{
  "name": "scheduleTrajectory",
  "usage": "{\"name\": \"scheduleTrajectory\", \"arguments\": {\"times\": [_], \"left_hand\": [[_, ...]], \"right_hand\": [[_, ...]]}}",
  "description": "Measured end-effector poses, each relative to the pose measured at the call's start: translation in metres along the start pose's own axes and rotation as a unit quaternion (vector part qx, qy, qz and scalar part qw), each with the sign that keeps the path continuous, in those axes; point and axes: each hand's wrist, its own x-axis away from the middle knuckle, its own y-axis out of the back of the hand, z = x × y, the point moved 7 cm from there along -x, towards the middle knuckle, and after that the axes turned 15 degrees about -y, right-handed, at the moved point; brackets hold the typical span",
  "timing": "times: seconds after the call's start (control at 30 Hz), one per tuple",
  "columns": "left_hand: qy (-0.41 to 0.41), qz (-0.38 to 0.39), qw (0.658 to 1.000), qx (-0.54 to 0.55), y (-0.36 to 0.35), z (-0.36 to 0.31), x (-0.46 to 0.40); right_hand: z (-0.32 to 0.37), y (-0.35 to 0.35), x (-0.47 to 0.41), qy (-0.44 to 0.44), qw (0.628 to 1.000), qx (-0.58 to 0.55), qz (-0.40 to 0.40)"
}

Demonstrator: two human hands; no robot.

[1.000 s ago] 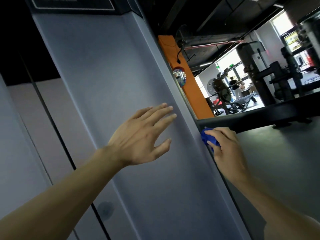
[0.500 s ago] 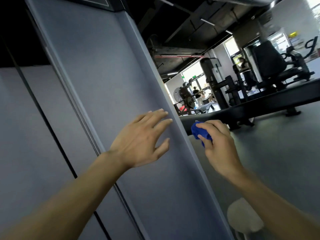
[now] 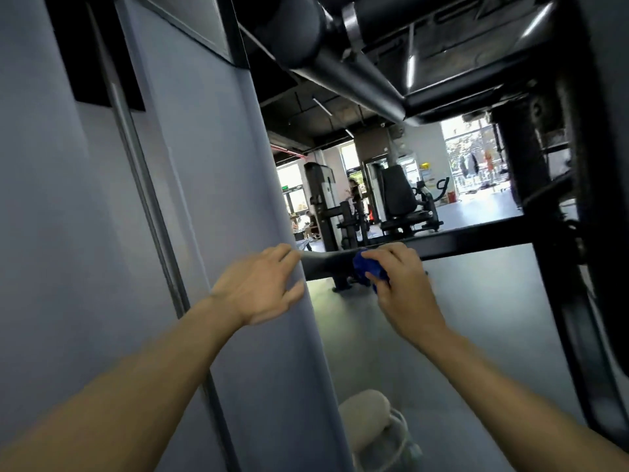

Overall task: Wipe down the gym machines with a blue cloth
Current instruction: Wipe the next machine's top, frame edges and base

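Observation:
A tall grey machine panel [image 3: 204, 185] fills the left half of the view. My left hand [image 3: 262, 287] rests flat against its right edge, fingers spread, holding nothing. My right hand [image 3: 401, 287] is closed around a bunched blue cloth [image 3: 369, 269], held just in front of a black horizontal frame bar [image 3: 476, 241] that runs rightward from the panel's edge. Most of the cloth is hidden inside my fist.
A black padded roller and steel tube [image 3: 340, 52] hang overhead. A black upright frame [image 3: 565, 267] stands at the right. Other gym machines [image 3: 398, 202] and a person [image 3: 354, 192] are in the background. A pale rounded object [image 3: 367, 417] lies on the grey floor below.
The view has swung right and up, bringing the overhead roller and right frame into sight. My left hand slid to the panel's edge; my right hand with the cloth moved off it toward the bar.

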Motion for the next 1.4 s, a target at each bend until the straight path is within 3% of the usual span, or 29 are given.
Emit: {"name": "scheduleTrajectory", "arguments": {"times": [0.43,0.7,0.9,1.13,1.4], "left_hand": [[-0.005,-0.009,0.999,0.036,0.008,-0.017,0.009],[-0.037,-0.016,0.998,-0.044,0.001,-0.015,0.004],[0.008,-0.046,0.997,-0.055,0.013,-0.022,0.013],[0.065,0.031,0.996,0.061,0.048,-0.024,0.047],[0.087,0.1,0.982,0.132,0.158,-0.013,0.08]], "right_hand": [[0.032,0.094,0.037,0.029,0.989,0.138,0.053],[0.011,0.094,0.037,0.044,0.987,0.13,0.085],[0.025,0.067,0.03,0.067,0.983,0.117,0.125],[0.085,0.068,0.012,0.037,0.976,0.112,0.183],[0.185,0.126,-0.023,-0.032,0.969,0.096,0.224]]}}
